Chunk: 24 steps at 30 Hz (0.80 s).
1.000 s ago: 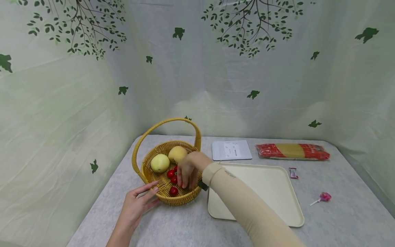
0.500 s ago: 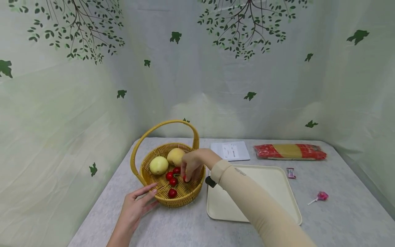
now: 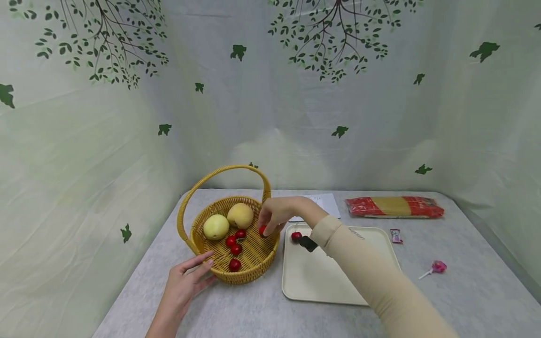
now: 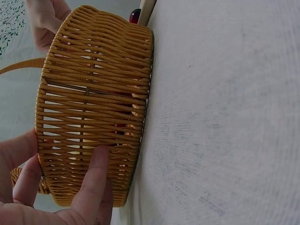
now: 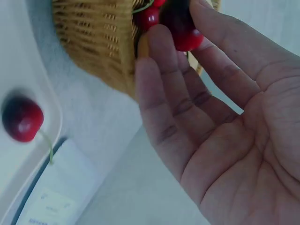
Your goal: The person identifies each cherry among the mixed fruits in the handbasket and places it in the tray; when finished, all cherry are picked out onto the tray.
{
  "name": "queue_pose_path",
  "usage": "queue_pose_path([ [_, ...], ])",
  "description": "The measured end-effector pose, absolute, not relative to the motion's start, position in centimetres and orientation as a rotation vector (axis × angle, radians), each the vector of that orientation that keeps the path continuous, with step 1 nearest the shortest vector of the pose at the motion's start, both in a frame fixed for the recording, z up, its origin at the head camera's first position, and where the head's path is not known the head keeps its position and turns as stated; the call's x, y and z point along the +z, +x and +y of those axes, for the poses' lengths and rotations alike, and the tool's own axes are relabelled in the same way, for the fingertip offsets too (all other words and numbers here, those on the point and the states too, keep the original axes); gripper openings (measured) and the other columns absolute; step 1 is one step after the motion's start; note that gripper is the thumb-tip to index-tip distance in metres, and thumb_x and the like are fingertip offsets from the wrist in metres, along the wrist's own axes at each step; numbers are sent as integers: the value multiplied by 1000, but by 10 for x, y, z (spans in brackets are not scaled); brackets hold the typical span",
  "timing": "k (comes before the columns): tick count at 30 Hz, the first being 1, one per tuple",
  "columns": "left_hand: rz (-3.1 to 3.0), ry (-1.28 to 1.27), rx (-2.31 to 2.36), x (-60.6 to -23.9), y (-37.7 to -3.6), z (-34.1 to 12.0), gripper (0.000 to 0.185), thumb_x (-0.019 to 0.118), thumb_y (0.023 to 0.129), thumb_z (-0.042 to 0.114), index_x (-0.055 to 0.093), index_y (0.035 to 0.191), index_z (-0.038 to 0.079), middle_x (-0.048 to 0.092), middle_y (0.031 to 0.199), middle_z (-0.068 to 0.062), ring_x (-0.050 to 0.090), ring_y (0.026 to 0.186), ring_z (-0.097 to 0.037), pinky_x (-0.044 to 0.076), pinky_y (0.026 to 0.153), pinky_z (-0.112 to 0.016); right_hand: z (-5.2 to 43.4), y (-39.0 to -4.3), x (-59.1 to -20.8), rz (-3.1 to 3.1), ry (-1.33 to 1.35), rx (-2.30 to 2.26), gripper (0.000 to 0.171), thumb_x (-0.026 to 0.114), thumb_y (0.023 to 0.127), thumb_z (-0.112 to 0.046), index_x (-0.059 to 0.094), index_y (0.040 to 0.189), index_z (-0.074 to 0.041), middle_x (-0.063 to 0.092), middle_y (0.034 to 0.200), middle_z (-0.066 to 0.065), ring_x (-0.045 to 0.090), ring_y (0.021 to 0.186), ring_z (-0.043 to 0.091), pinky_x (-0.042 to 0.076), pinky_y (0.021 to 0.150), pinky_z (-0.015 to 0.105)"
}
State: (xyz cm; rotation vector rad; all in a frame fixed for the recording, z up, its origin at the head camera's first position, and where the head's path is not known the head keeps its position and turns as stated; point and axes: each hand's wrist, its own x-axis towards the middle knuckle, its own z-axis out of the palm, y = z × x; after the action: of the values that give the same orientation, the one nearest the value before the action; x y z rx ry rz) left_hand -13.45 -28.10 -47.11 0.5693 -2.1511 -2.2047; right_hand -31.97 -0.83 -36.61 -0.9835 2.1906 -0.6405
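Observation:
A woven yellow basket [image 3: 247, 274] with a tall handle holds two yellow fruits [image 3: 216, 226] and several red cherries [image 3: 235, 249]. My right hand [image 3: 270, 220] hovers over the basket's right rim and pinches one cherry [image 3: 262, 230] between thumb and fingertips. The right wrist view shows that cherry [image 5: 185, 30] above the basket [image 5: 93, 37]. Another cherry [image 3: 296, 235] lies at the near-left corner of the cream tray [image 3: 334, 277]. My left hand [image 3: 198, 270] rests with straight fingers [image 4: 93, 183] against the basket's front wall [image 4: 93, 93].
Behind the tray lie a white packet [image 3: 327, 203] and a red-and-yellow pasta pack [image 3: 395, 206]. A small pink sweet [image 3: 395, 235] and a pink lollipop [image 3: 437, 267] sit to the tray's right. Leaf-print cloth walls close off the table's back and sides.
My right hand has risen from the basket's floor and moved right toward the rim with a cherry in its fingers. The cherry on the tray has come into view. The left hand stays put.

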Motion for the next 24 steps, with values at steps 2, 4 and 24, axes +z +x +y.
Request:
queue_pose_path([
  [2,-2156,569,-2202,-471,-135,-281,48,78,101,16,67,145,3,63,138,-6,72,114,-15,66,98,-44,0,-322,-365,2214,-993,-652,17,80,98,-14,80,115,-14,72,102,-1,67,88,9,67,82,30],
  [4,-2159,572,-2201,-471,-135,-281,49,78,101,17,66,146,2,63,139,-6,72,115,-15,66,98,-44,9,-323,-365,2233,-1011,-663,19,81,98,-14,80,117,-14,73,104,-1,68,90,9,66,83,31],
  [24,-2153,618,-2213,-471,-138,-280,46,76,102,14,67,146,6,64,141,2,70,116,-8,65,100,-43,99,-331,-394,2385,-891,-883,28,83,96,-19,81,123,-12,77,111,2,71,102,19,61,93,32],
])
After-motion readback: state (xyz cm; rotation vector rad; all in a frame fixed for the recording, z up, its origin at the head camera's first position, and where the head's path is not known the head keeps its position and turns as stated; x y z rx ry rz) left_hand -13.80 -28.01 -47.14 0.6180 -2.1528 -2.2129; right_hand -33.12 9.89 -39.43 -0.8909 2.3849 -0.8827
